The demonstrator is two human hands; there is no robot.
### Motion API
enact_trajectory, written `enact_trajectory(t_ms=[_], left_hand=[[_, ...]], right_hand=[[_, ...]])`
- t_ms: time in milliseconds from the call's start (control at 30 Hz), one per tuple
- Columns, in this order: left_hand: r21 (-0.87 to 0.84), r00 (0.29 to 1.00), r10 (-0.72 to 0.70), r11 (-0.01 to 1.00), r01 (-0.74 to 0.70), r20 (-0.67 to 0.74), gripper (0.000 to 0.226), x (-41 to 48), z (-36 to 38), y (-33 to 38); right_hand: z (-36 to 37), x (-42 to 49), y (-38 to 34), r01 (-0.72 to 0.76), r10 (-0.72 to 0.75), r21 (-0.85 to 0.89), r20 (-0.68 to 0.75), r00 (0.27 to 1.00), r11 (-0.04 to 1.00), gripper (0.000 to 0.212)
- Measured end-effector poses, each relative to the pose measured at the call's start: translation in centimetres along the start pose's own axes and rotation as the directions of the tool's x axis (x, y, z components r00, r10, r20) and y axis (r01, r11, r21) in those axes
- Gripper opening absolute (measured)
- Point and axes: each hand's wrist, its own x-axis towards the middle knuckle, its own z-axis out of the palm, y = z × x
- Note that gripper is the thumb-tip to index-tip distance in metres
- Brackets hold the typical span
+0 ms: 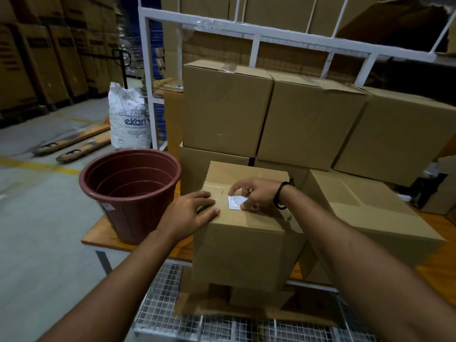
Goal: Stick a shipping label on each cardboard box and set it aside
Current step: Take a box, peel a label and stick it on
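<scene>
**A:** How is the labelling going?

**B:** The left hand (190, 211) is lying flat with straight fingers, steadying the near cardboard box (246, 233) at the front of the tabletop (98, 236). The right hand (256, 193) seems to be pinching the shipping label (235, 202) down onto the box top.

**A:** Any tips?

**B:** I'd be smoothing outward from the stuck edge while bracing the box.

**A:** Counts?

**B:** I'm counting one label, one bucket (130, 193), a neighbouring box (370, 208) to the right, three stacked boxes (227, 107) behind with more partly hidden, and one sack (128, 119).
</scene>
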Motion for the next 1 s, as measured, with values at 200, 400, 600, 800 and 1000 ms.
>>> enact_trajectory(t_ms=[200,400,600,800,1000], left_hand=[[-0.047,1.0,-0.015,0.999,0.014,-0.023,0.06,-0.1,0.3,-0.1],[-0.081,0.999,-0.036,0.996,0.035,-0.02,0.058,-0.1,0.3,-0.1],[-0.103,0.999,-0.031,0.994,0.027,-0.037,0.048,-0.1,0.6,-0.1],[-0.128,0.999,-0.046,0.991,0.042,-0.025,0.059,-0.2,0.6,-0.1],[-0.133,0.998,-0.04,0.99,0.035,-0.037,0.058,-0.2,0.8,-0.1]], right_hand=[[-0.1,1.0,0.1,-0.011,0.011,0.018,0.015,1.0,1.0,0.044],[-0.2,1.5,0.1,-0.009,0.008,0.056,0.013,1.0,0.998,0.045],[-0.2,1.3,0.3,-0.002,0.001,0.068,0.005,1.0,0.998,0.044],[-0.1,1.0,0.2,0.013,-0.012,0.054,-0.006,1.0,0.998,0.042],[0.4,0.4,0.2,-0.002,0.003,0.072,-0.016,1.0,0.997,0.041]])
